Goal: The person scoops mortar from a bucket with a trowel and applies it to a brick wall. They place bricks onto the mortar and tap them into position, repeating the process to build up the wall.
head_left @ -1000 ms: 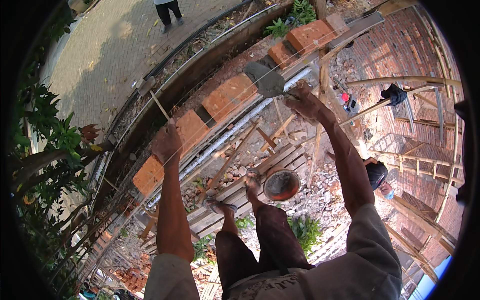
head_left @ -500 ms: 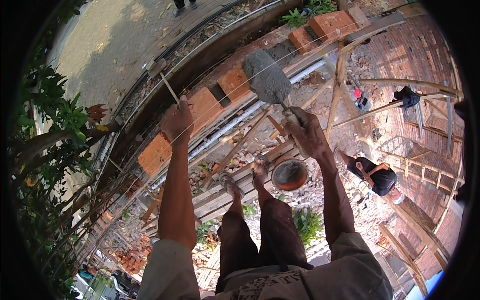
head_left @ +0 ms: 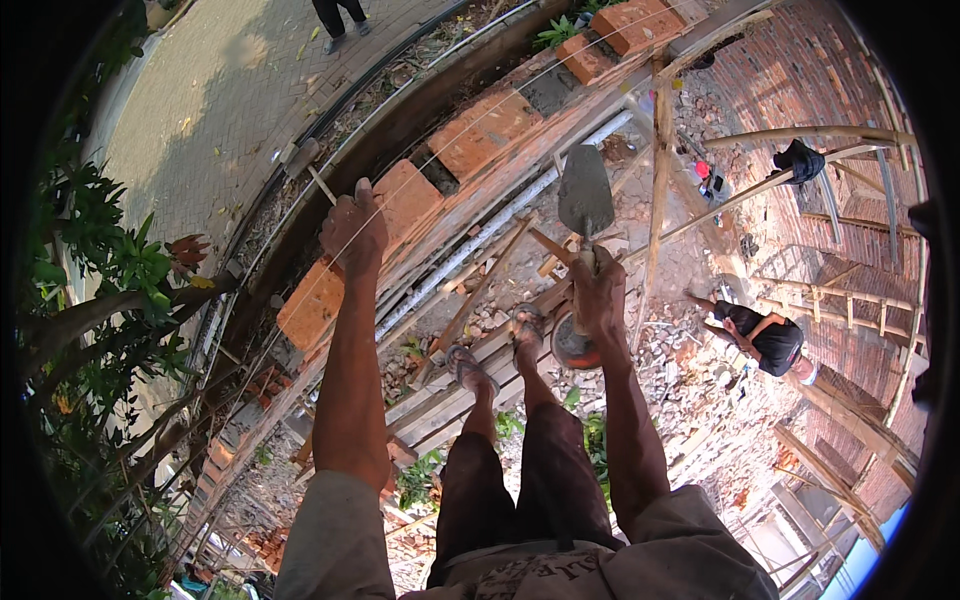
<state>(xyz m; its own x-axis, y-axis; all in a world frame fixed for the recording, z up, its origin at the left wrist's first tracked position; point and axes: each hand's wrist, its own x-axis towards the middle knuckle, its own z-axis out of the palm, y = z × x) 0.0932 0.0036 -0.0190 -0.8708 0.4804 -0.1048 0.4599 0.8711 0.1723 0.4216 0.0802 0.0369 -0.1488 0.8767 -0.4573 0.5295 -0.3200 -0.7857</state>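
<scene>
My left hand (head_left: 355,230) is closed on the handle of a tool with a grey, block-like head (head_left: 298,160), above a row of orange bricks (head_left: 478,130) along a wall top with a string stretched over them. Grey mortar (head_left: 550,90) lies in a gap in that row. My right hand (head_left: 598,295) grips a trowel (head_left: 585,190), blade pointing up the picture and smeared grey, just off the wall's inner side. A round bucket (head_left: 575,350) sits below that hand, partly hidden by it.
I stand on wooden planks (head_left: 450,395) over rubble. Bamboo poles (head_left: 800,135) form scaffolding at right, where a co-worker (head_left: 760,335) in dark clothing bends. Another person's legs (head_left: 338,18) show on the paved path (head_left: 200,110). Leafy branches (head_left: 120,280) hang at left.
My right hand has drawn the trowel down from the brick row, its blade now carrying less mortar than half a second ago. My left hand is slightly higher than a second ago.
</scene>
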